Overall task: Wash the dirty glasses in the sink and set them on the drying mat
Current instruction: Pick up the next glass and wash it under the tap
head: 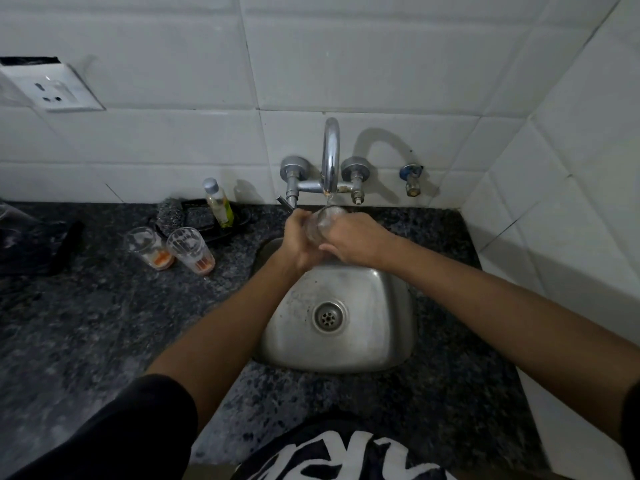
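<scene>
At far left, high on the white tiled wall (156, 64), a white plastic power socket (52, 90). Below it, on the dark speckled granite counter (86, 323), a crumpled black item (38, 247), too dim to identify. Further right, two dirty clear tumblers with orange residue at the bottom, the left dirty tumbler (149, 248) just beside the right dirty tumbler (191, 250), both upright on the counter and well apart from the basin. Behind them, a dark scrubbing pad (170, 214) and a small clear bottle with a silver cap and a green label (217, 202), standing on a black tray (221, 226). In the middle, over the far rim of the square stainless steel sink (381, 327), a clear drinking glass (323, 225) tilted with its mouth up under the chrome gooseneck tap (330, 154), a thin stream running into it. Left hand (299, 242) wrapped round the near side and base of that glass, fingers curled. Right hand (356, 242) gripping the same glass from the other side, knuckles up, fingertips hidden. Round metal drain (329, 317) in the basin floor. Right of the tap, a small wall valve with a blue handle (411, 178).
</scene>
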